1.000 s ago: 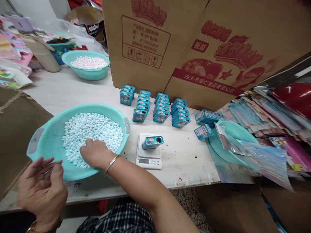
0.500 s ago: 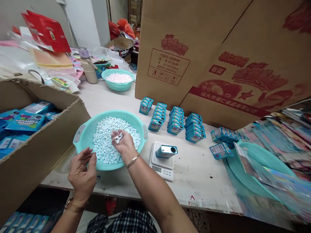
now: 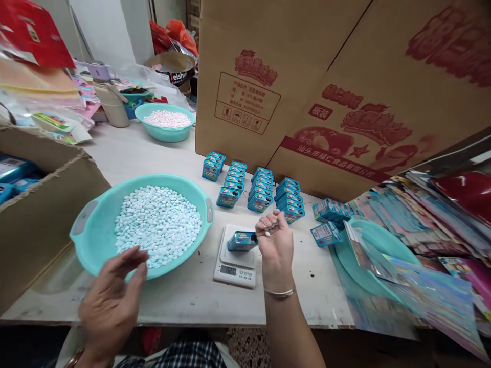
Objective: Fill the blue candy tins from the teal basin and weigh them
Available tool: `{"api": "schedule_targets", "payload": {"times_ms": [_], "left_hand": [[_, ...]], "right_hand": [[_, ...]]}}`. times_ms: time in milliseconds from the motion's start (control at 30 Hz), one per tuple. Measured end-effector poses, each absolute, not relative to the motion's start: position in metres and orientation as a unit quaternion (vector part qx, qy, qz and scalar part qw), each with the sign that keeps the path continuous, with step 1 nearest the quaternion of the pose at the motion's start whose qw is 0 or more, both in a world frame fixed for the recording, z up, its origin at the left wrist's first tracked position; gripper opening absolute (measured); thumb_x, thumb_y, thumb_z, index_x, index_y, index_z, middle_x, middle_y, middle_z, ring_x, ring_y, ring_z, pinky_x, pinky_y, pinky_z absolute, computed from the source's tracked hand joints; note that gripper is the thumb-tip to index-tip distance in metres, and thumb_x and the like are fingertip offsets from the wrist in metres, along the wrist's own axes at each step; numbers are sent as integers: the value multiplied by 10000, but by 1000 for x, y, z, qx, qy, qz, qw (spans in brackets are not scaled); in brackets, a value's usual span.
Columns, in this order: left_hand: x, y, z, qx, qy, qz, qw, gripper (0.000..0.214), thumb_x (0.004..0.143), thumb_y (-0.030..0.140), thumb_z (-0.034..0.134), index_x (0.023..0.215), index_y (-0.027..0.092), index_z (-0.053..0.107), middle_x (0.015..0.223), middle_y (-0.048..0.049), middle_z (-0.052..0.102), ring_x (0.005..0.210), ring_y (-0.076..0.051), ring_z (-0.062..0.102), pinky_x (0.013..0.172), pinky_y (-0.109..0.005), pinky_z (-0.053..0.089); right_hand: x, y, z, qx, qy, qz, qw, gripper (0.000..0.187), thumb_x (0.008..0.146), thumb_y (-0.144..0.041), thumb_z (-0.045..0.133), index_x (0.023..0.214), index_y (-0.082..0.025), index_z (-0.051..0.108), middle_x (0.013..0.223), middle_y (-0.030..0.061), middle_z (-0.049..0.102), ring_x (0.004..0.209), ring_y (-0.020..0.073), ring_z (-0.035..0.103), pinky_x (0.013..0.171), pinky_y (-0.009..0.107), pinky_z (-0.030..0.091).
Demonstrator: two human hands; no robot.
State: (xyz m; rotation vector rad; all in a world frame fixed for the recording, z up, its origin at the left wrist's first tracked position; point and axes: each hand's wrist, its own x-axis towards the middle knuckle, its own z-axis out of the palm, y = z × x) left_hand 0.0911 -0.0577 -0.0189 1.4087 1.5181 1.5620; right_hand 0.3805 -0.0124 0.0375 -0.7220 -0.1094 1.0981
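Pretty crowded white counter (image 3: 184,301) we've got going, with a huge brown carton (image 3: 303,56) covered in red Chinese print standing along the back. Off to our left sits an open cardboard box (image 3: 42,245) with blue packs (image 3: 15,168) inside, and next to it a big teal basin (image 3: 94,230) full of pale blue candies (image 3: 157,225). Another teal basin (image 3: 164,135), farther back, has pinkish-white candies (image 3: 166,118), with a beige bottle (image 3: 111,105) just beside it.

Main thing: one blue tin (image 3: 238,244) is standing on the platform of a small white digital scale (image 3: 233,278), right of the big basin. Digits are too blurry for us to read.

Our right hand (image 3: 274,237) is palm up at the right end of that tin, fingers curled over a few small whitish candies (image 3: 267,233), one of them peeking out. Can't tell if the fingers actually touch the tin. Our left hand (image 3: 115,296) is at the near edge of the big basin, thumb held apart from the bent fingers, a bit blurry.

Behind the scale we've got four rows of matching tins (image 3: 261,197), pretty tidy. Over on the right, a blue pack (image 3: 326,233) lies near a third teal basin (image 3: 372,230) with shiny plastic pouches (image 3: 433,286) draped over it.
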Motion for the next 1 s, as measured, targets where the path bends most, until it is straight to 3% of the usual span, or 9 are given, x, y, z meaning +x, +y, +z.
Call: {"api": "schedule_targets", "payload": {"times_ms": [267, 633, 867, 1000], "left_hand": [[168, -56, -27, 653, 454, 443, 414, 340, 897, 270, 602, 1235, 284, 579, 1102, -40, 650, 1002, -192, 654, 902, -342, 554], [176, -57, -39, 571, 496, 430, 492, 328, 893, 353, 619, 1212, 275, 607, 1071, -40, 678, 997, -178, 653, 884, -296, 550], [177, -59, -44, 543, 500, 421, 526, 355, 889, 375, 627, 1221, 252, 598, 1095, -55, 673, 1038, -196, 636, 907, -314, 535], [176, -60, -49, 528, 500, 425, 539, 378, 882, 382, 636, 1227, 236, 591, 1096, -60, 673, 1050, -200, 627, 905, -308, 529]], "right_hand": [[395, -10, 14, -419, -142, 431, 786, 346, 816, -517, 667, 828, -219, 491, 596, -108, 343, 479, 54, 359, 475, 178, 337], [396, -9, 9, -431, -126, 425, 786, 295, 821, -462, 674, 823, -205, 528, 593, -102, 342, 496, 57, 353, 499, 191, 359], [399, -14, 7, -393, -66, 456, 796, 294, 807, -438, 709, 817, -205, 529, 572, -128, 340, 479, 43, 351, 708, 263, 504], [399, -16, 8, -364, -49, 472, 801, 249, 833, -379, 698, 810, -194, 535, 557, -126, 349, 476, 38, 353, 657, 220, 472]]}}
